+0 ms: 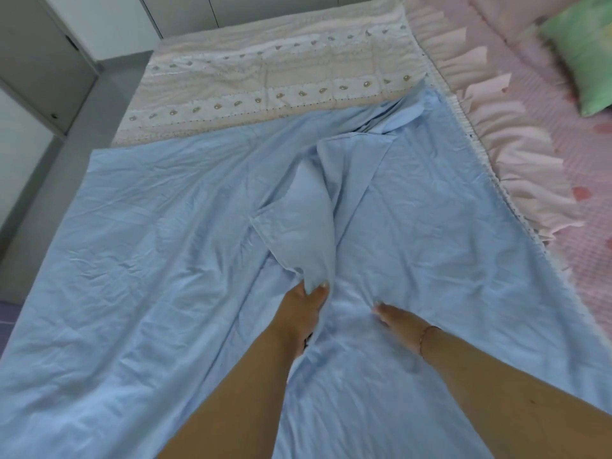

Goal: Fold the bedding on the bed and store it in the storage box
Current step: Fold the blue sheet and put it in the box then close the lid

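Two hands: both reach forward onto the bedding, near the middle of the view.
Bed [563, 180]: pink checked cover with a frilled edge, running along the right side.
Blue sheet [159, 266]: pale, wrinkled, spread flat over most of the near bed, reaching under both forearms.
Quilt [265, 81]: beige and white with small paisley marks, lying beyond the sheet's far edge.
Green pillow [583, 58]: at the upper right on the pink cover.
Folded flap [304, 220]: a bunched part of the sheet rising away from the left hand.
Left hand [308, 309]: fingers and thumb pinch the flap's near end.
Right hand [397, 323]: just beside it, fingers straight, pressing flat on the sheet.
Bracelet [425, 336]: thin, on the right wrist.
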`<state>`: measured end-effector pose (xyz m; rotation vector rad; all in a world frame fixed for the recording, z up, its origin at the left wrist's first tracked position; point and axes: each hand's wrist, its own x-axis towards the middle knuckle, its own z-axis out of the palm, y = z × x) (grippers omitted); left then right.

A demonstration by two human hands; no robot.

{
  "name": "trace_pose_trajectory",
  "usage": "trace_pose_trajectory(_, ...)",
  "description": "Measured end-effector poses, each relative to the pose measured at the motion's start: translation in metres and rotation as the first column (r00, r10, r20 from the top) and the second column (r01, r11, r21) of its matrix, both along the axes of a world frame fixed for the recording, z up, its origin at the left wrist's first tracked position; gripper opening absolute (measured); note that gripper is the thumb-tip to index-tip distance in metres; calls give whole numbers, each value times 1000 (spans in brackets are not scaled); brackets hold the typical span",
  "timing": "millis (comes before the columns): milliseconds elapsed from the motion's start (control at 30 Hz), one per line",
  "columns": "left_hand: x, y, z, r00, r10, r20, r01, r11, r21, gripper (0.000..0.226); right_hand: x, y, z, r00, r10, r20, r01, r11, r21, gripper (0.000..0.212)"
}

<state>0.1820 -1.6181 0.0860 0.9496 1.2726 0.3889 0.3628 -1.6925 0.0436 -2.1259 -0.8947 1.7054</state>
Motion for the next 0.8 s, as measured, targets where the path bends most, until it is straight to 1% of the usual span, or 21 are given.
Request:
trace_pose_trajectory(33,8,-18,0,1000,-26,1,26,999,-20,35,8,-3,3,990,-130,-56,131,991,23,51)
trace_pose_trajectory(100,24,-51,2,998,-70,-8,69,996,-57,44,23,-9,14,926,-364,-103,367,930,11,51)
trace_pose_trajectory(133,30,-67,1,995,-103,-12,102,991,-82,50,29,-13,19,894,-436,-103,439,899,9,50)
trace_pose_trajectory(200,41,-94,-4,979,-203,-26,199,974,-105,54,39,-19,29,862,-497,-101,504,861,67,53)
trace_pose_trajectory(233,45,-107,-2,969,-245,-38,240,964,-114,53,41,-23,32,855,-508,-106,517,849,105,53)
trace_pose_trajectory(367,53,-141,-6,943,-327,-59,309,929,-206,33,43,-32,43,866,-495,-74,497,835,237,43)
trace_pose_trajectory(467,49,-161,-14,904,-420,-82,382,878,-287,26,45,-38,37,916,-390,97,350,893,282,57)
trace_pose_trajectory(533,48,-168,-18,894,-440,-88,394,864,-313,23,46,-45,30,932,-338,132,297,919,258,56)
trace_pose_trajectory(600,49,-170,-23,941,-330,-75,289,900,-327,19,44,-49,28,943,-318,94,290,929,231,52)
trace_pose_trajectory(667,53,-166,-28,988,-142,-61,115,938,-326,16,43,-54,29,947,-317,40,302,929,213,51)
trace_pose_trajectory(700,55,-162,-29,999,-26,-40,10,938,-346,18,43,-56,28,947,-322,19,311,928,204,50)
trace_pose_trajectory(733,59,-157,-31,995,94,-15,-93,920,-381,21,43,-59,26,943,-333,-6,328,926,187,51)
trace_pose_trajectory(800,65,-147,-37,951,308,30,-263,855,-447,26,44,-62,23,930,-360,-69,366,920,138,55)
